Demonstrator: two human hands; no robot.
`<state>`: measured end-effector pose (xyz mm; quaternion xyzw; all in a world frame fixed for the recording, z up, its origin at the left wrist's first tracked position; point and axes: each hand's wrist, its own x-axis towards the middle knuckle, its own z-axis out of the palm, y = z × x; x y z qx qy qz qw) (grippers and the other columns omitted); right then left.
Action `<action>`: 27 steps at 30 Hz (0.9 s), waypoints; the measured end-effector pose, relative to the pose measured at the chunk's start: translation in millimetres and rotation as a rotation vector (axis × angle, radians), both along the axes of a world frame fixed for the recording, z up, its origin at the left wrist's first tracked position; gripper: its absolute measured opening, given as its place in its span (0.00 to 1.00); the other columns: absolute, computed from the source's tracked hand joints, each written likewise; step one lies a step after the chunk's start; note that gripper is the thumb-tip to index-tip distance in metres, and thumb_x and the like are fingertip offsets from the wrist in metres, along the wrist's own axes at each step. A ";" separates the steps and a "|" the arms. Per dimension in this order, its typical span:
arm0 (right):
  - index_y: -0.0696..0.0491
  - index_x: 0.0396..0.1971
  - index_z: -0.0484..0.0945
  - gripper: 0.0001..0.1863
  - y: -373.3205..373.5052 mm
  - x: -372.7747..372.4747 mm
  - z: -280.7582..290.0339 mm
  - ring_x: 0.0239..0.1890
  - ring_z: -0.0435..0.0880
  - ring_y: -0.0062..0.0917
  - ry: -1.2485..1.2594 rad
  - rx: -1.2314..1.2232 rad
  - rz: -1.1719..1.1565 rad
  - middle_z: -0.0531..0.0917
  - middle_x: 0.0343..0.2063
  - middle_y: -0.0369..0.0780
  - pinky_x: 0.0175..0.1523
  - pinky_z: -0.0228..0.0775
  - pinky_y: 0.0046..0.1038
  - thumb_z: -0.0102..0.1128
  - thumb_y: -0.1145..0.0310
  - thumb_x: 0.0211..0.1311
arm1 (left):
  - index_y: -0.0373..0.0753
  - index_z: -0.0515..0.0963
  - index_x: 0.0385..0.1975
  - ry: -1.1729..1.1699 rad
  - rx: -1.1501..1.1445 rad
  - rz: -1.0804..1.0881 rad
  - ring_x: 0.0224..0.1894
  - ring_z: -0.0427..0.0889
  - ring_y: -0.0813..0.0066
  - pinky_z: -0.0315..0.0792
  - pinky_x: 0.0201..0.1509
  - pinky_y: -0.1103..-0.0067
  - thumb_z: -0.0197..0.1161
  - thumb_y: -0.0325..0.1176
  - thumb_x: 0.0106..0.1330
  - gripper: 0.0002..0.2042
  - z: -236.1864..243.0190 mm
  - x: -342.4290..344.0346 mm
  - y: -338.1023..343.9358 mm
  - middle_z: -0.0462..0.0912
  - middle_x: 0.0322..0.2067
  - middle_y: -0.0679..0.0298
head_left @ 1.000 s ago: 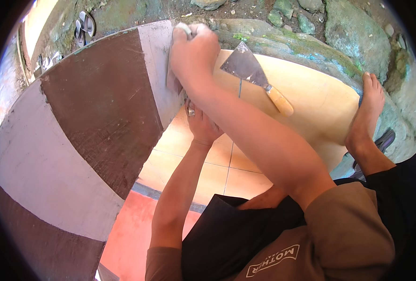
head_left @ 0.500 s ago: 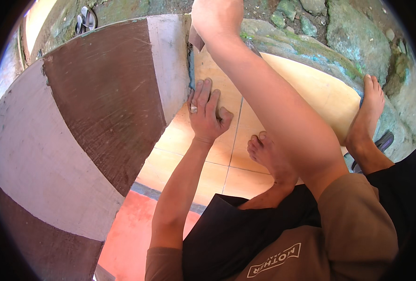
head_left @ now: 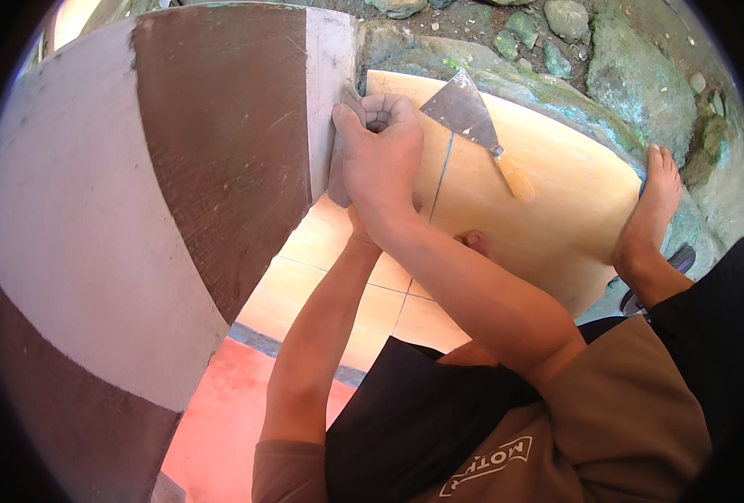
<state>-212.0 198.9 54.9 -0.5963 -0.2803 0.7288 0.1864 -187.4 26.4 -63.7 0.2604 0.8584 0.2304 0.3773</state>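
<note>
My right hand (head_left: 384, 159) is closed on a thin, flat brown strip (head_left: 338, 178), its thumb and curled fingers pinching the piece upright along the end of the painted wall (head_left: 330, 59). I cannot make out what the strip is made of. Beneath my right wrist lies my left hand (head_left: 361, 226), low by the foot of the wall; its fingers are hidden apart from a thumb tip. A putty knife (head_left: 464, 111) with a grey triangular blade and wooden handle rests on the tan tiles (head_left: 548, 201), right of my hands.
The wall, banded brown (head_left: 221, 109) and pale grey, fills the left side. Rough stones (head_left: 640, 75) and mossy rock border the tiles at the far side. My bare right foot (head_left: 661, 201) stands at the right. A red floor (head_left: 229, 419) lies at lower left.
My right hand has come down from the far edge to the wall's end, holding the brown strip and now covering my left hand. The putty knife's blade and handle are now visible.
</note>
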 end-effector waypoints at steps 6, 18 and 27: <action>0.58 0.35 0.74 0.14 33.6 -13.4 30.3 0.36 0.81 0.30 -0.141 0.154 0.010 0.82 0.33 0.43 0.44 0.72 0.34 0.67 0.64 0.60 | 0.46 0.61 0.67 0.388 -0.089 -0.389 0.67 0.56 0.69 0.51 0.70 0.68 0.64 0.49 0.63 0.34 21.0 -10.9 28.7 0.65 0.64 0.66; 0.61 0.43 0.75 0.20 -37.5 12.2 24.2 0.37 0.85 0.32 0.017 0.043 0.152 0.84 0.32 0.45 0.47 0.75 0.32 0.65 0.60 0.62 | 0.35 0.73 0.51 0.141 -0.281 0.041 0.36 0.76 0.64 0.70 0.44 0.67 0.62 0.32 0.62 0.18 44.1 9.6 43.7 0.78 0.34 0.60; 0.60 0.31 0.77 0.16 6.9 19.3 0.3 0.31 0.84 0.32 -0.227 0.101 0.168 0.83 0.26 0.44 0.40 0.74 0.35 0.66 0.61 0.62 | 0.40 0.71 0.59 0.347 0.016 0.073 0.60 0.71 0.59 0.70 0.59 0.62 0.68 0.43 0.59 0.29 42.3 26.6 33.9 0.74 0.55 0.56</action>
